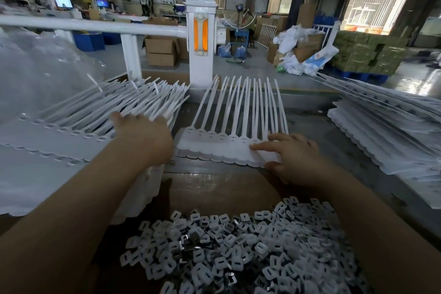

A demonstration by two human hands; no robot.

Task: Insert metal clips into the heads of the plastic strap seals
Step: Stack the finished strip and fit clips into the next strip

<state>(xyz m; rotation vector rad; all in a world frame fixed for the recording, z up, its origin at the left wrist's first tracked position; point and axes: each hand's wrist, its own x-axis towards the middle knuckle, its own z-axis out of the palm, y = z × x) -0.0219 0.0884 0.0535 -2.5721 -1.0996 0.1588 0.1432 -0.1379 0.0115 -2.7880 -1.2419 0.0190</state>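
A joined row of white plastic strap seals (214, 148) lies flat in the middle of the table, heads toward me, straps fanning away. My right hand (293, 157) rests on its right end, index finger stretched across a head, thumb at the near edge. My left hand (143, 136) reaches left of the row with straight fingers onto the straps of a big stack of seals (71, 131). A heap of small metal clips (238, 250) in white frames fills the cardboard tray near me.
Another stack of seal sheets (386, 136) lies at the right. Clear plastic wrap (35, 74) bulges at far left. A white post (201, 38) with orange reflectors and a white rail (90, 25) stand behind the table. Boxes and pallets fill the factory floor beyond.
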